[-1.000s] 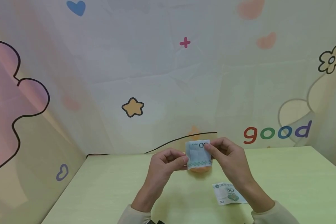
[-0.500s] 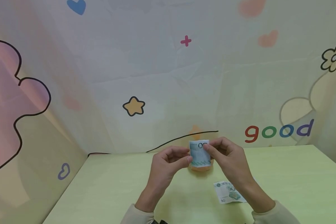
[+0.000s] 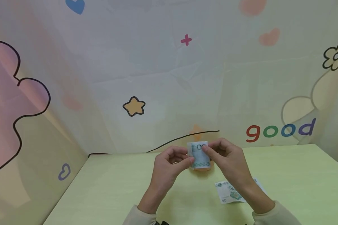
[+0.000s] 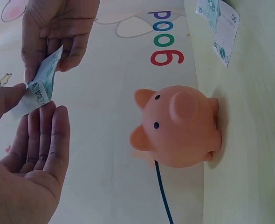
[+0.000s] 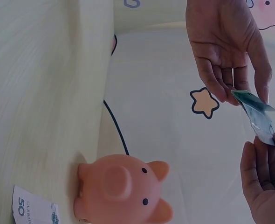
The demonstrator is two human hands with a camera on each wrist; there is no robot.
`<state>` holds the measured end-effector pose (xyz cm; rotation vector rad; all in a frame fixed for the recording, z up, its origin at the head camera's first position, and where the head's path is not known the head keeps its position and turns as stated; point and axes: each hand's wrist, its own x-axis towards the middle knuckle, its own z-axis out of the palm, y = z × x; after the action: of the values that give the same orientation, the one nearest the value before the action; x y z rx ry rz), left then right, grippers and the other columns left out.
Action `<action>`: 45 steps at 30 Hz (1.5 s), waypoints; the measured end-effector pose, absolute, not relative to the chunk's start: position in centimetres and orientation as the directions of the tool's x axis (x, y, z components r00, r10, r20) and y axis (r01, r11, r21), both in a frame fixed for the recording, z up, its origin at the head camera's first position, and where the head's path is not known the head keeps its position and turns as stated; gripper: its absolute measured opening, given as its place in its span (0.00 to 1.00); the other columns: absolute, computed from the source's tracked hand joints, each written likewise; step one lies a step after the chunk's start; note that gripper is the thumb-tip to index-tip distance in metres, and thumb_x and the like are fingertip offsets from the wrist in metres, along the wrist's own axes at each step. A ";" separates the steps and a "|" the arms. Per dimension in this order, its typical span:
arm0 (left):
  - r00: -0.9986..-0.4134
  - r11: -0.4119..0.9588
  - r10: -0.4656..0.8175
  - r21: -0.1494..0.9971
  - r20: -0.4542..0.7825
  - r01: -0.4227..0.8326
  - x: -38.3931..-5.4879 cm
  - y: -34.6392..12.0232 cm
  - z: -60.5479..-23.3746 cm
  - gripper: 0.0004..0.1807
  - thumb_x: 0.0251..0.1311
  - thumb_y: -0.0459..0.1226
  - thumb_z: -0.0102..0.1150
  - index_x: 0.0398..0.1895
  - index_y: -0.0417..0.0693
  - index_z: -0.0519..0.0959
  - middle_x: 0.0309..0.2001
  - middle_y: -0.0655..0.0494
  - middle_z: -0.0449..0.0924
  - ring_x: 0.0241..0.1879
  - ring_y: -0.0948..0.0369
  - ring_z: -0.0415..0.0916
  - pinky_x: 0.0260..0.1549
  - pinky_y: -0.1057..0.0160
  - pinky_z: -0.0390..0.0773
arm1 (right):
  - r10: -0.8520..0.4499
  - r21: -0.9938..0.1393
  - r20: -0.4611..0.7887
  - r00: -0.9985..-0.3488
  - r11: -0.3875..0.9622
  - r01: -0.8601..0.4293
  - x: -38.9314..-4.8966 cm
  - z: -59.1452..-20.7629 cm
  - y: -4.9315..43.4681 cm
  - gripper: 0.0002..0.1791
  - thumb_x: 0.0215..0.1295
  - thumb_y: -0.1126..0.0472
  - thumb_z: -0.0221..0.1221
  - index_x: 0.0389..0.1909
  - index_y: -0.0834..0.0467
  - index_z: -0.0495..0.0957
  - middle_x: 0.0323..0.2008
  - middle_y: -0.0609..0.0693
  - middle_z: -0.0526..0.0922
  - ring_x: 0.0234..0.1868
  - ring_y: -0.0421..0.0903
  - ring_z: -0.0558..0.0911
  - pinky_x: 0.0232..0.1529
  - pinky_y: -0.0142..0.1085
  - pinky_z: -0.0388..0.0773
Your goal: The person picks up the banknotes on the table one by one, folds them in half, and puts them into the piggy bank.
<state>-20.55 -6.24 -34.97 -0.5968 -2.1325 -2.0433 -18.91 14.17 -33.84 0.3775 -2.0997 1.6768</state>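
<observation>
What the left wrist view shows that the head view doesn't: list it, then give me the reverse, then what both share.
Only the left wrist view: the face of the piggy bank, with its snout, dark eyes and ears. In the head view, the held banknote hides most of it, leaving some orange visible.

Only the head view: the beige sleeves and the outlined star on the backdrop.

Both: the left hand and right hand pinching the held banknote, paper money on the table, and the "good" lettering.
</observation>
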 end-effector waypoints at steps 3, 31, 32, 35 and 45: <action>-0.913 0.007 0.195 0.931 0.358 0.366 -20.6 -6.2 -34.9 0.13 0.63 0.34 0.76 0.48 0.42 0.86 0.40 0.53 0.86 0.39 0.56 0.83 0.37 0.67 0.82 | 0.053 -0.854 0.484 -0.874 0.248 -0.458 -19.0 -33.8 14.2 0.08 0.72 0.63 0.70 0.42 0.64 0.84 0.39 0.54 0.87 0.41 0.43 0.86 0.44 0.29 0.84; -0.925 -0.034 0.187 0.943 0.330 0.330 -20.1 -6.1 -34.6 0.10 0.68 0.33 0.66 0.44 0.33 0.86 0.39 0.50 0.86 0.36 0.59 0.81 0.39 0.65 0.86 | 0.070 -0.859 0.482 -0.873 0.232 -0.456 -19.0 -34.0 14.1 0.09 0.69 0.64 0.71 0.41 0.65 0.83 0.38 0.55 0.87 0.37 0.43 0.85 0.38 0.28 0.83; -0.925 -0.036 0.185 0.943 0.332 0.331 -20.1 -6.1 -34.6 0.09 0.67 0.33 0.68 0.43 0.33 0.86 0.38 0.51 0.85 0.36 0.59 0.81 0.38 0.65 0.86 | 0.067 -0.859 0.482 -0.874 0.233 -0.456 -19.0 -34.0 14.1 0.09 0.69 0.64 0.71 0.41 0.65 0.83 0.38 0.55 0.87 0.37 0.43 0.85 0.38 0.28 0.83; -0.923 -0.040 0.191 0.942 0.334 0.333 -20.0 -6.0 -34.7 0.10 0.66 0.34 0.72 0.42 0.34 0.85 0.37 0.52 0.85 0.36 0.60 0.82 0.37 0.66 0.86 | 0.064 -0.860 0.477 -0.876 0.241 -0.450 -18.9 -34.1 14.0 0.09 0.69 0.64 0.72 0.40 0.64 0.83 0.37 0.54 0.87 0.37 0.43 0.85 0.39 0.28 0.83; -0.930 -0.016 0.150 0.941 0.336 0.337 -20.2 -5.9 -34.8 0.11 0.63 0.33 0.75 0.37 0.34 0.83 0.32 0.52 0.85 0.31 0.61 0.79 0.30 0.70 0.79 | 0.040 -0.836 0.515 -0.856 0.242 -0.492 -18.9 -34.2 13.9 0.07 0.69 0.65 0.71 0.39 0.64 0.83 0.37 0.54 0.87 0.37 0.43 0.86 0.39 0.28 0.83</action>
<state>-20.15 -5.89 -34.84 -0.5255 -2.1038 -2.0817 -18.93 13.87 -34.17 0.4132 -2.0882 1.6489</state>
